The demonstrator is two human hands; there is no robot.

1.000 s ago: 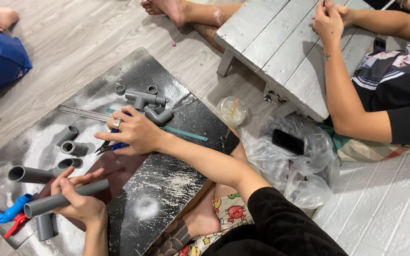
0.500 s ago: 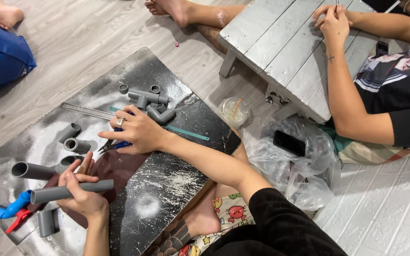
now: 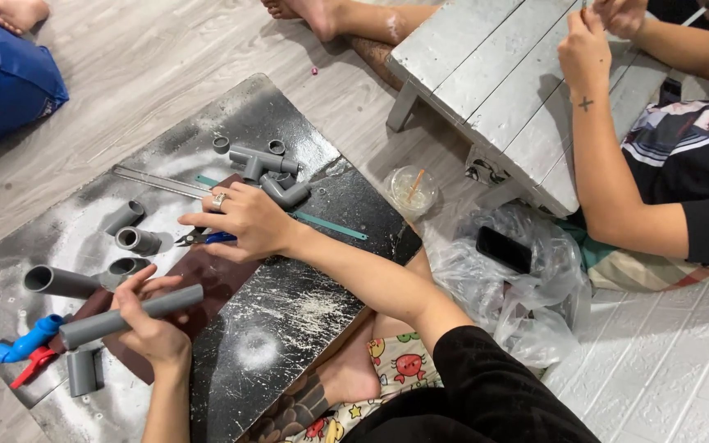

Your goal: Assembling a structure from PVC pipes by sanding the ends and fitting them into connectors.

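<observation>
Grey pipe is sitting in our left hand, fingers wrapped around it, low over the dark board. Our right hand is spreading over the blue-handled cutters. Next we probably need to grip them well.

A home room used as a makeshift plumbing workshop: people sit barefoot on a pale wood-plank floor, working on a paint-spattered black board laid on the floor, strewn with grey pipe pieces and fittings, beside a low grey slatted worktop.
</observation>
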